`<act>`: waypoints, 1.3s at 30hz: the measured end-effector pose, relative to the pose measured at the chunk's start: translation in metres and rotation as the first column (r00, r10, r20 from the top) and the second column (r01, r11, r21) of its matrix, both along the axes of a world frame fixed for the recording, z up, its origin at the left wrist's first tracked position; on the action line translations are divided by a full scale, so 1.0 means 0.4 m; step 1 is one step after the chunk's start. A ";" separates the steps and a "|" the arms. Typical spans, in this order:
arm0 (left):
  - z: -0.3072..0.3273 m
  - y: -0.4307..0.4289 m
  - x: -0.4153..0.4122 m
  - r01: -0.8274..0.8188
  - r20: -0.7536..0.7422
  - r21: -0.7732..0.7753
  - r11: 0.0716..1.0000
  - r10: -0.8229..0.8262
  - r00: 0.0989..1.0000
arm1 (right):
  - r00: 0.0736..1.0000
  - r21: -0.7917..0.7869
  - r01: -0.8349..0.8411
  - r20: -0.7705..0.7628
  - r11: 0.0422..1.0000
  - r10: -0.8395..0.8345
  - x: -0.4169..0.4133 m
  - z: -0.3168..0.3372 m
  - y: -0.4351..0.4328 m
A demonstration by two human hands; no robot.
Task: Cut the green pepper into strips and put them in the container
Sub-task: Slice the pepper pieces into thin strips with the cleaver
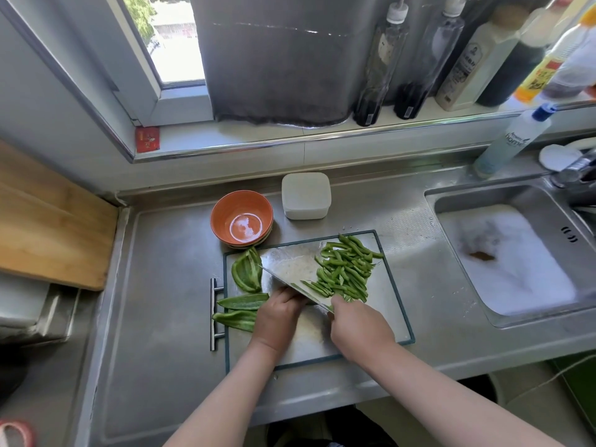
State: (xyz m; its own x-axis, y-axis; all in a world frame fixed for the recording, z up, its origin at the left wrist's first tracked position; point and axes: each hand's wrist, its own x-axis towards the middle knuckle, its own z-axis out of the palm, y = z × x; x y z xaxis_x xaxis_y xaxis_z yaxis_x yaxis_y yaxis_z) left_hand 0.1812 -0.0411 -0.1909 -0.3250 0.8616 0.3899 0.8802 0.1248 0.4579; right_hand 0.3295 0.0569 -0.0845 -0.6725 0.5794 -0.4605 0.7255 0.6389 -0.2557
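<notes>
Right hand is wrapped around the handle of the knife, blade angled across the cutting board. Left hand sits just beside the blade, fingers curled down with the knuckles up against the steel; whatever is under those fingers is hidden, so I can't tell if it's pinning a piece. And look at the pile: pepper strips heaped on the far right part of the board, right of the blade. On the left edge wait the uncut pepper pieces, one near the far corner and two more hanging over the side by the left wrist. Behind the board stand an orange bowl and a white container with its lid on, no pepper in either. Off to the right, the sink is full of foam.
</notes>
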 end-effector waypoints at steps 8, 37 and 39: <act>-0.009 0.002 0.001 -0.021 -0.023 0.041 0.999 0.022 0.999 | 0.999 -0.065 0.034 0.004 0.997 -0.033 -0.014 -0.009 0.010; -0.023 0.005 -0.002 -0.031 -0.001 0.062 0.998 0.031 1.000 | 0.991 -0.210 0.134 -0.003 0.969 -0.137 -0.029 -0.090 0.055; -0.025 0.003 -0.003 -0.026 -0.006 0.059 0.998 0.027 1.000 | 0.992 -0.211 0.125 -0.002 0.969 -0.129 -0.074 -0.092 0.057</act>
State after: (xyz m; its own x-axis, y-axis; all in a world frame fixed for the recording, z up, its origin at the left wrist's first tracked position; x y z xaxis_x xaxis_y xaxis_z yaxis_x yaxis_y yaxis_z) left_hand 0.1799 -0.0398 -0.2010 -0.3444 0.8282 0.4421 0.8803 0.1212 0.4588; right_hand 0.3001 0.0799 -0.1215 -0.6076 0.5522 -0.5709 0.7922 0.4726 -0.3860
